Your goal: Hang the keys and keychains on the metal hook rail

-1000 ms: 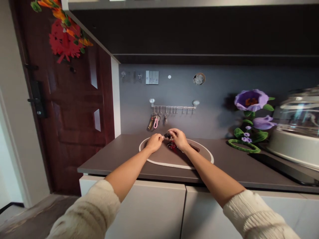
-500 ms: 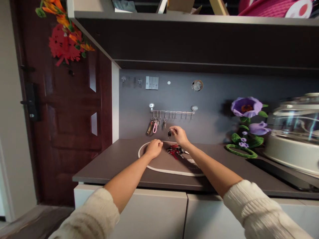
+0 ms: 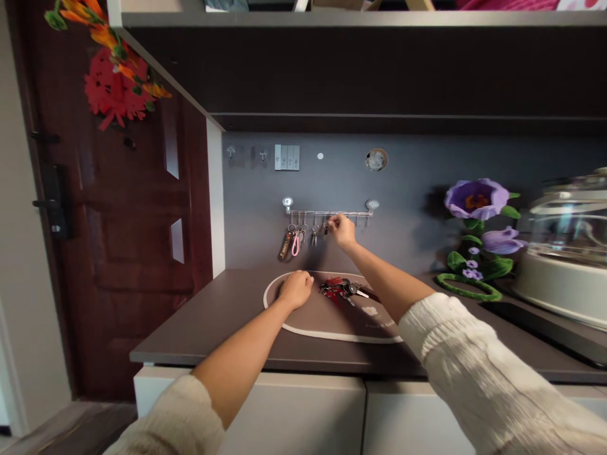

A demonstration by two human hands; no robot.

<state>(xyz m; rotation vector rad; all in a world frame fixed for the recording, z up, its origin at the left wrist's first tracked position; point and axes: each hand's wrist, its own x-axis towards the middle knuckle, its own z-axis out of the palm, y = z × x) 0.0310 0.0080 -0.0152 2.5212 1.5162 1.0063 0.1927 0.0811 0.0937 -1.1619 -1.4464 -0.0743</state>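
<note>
My right hand [image 3: 342,232] is raised to the metal hook rail [image 3: 327,213] on the back wall. Its fingers pinch a small bunch of keys [image 3: 325,230] just under the hooks; whether the ring touches a hook I cannot tell. Left of it, a keyring with small keys [image 3: 313,236], a pink strap [image 3: 296,243] and a brown tag [image 3: 285,245] hang from the rail. My left hand [image 3: 297,289] rests with curled fingers on the brown mat [image 3: 303,319], nothing visible in it. Beside it lies a pile of keys with red pieces [image 3: 334,287].
Purple crocheted flowers [image 3: 477,201] stand on the right of the counter [image 3: 199,325], near a white appliance with a clear cover [image 3: 564,278]. A dark flat object [image 3: 545,333] lies in front. Overhead runs a deep shelf [image 3: 360,69]; a dark red door [image 3: 118,253] is at left.
My right hand has risen from just above the mat to the hook rail, bringing the small keys with it. My left hand stays on the mat. The view has tilted slightly down.
</note>
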